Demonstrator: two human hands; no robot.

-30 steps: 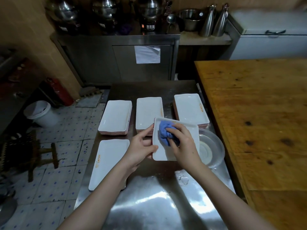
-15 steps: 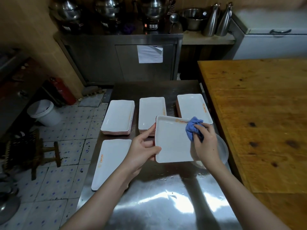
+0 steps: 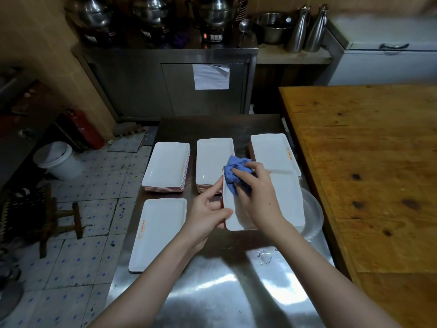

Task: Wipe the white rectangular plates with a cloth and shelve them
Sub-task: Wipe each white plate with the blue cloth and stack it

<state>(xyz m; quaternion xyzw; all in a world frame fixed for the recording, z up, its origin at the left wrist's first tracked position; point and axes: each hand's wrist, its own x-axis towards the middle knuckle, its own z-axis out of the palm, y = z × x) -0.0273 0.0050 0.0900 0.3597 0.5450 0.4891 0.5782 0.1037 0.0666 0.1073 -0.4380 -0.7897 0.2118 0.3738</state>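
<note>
My left hand (image 3: pixel 208 211) grips the left edge of a white rectangular plate (image 3: pixel 283 200), held just above the steel table. My right hand (image 3: pixel 257 192) presses a crumpled blue cloth (image 3: pixel 233 172) onto that plate's far left corner. Behind it stand three stacks of white rectangular plates: the left stack (image 3: pixel 166 166), the middle stack (image 3: pixel 212 159) and the right stack (image 3: pixel 272 151). A further white plate (image 3: pixel 158 233) with an orange mark lies at the table's left edge.
A clear round basin (image 3: pixel 313 216) sits under the held plate's right side on the steel table (image 3: pixel 224 292). Water drops (image 3: pixel 266 256) lie near me. A wooden table (image 3: pixel 369 162) runs along the right. A steel cabinet (image 3: pixel 170 84) with pots stands behind.
My right hand has swept the blue cloth from the plate's far right corner to its far left corner. The left hand keeps its hold on the plate.
</note>
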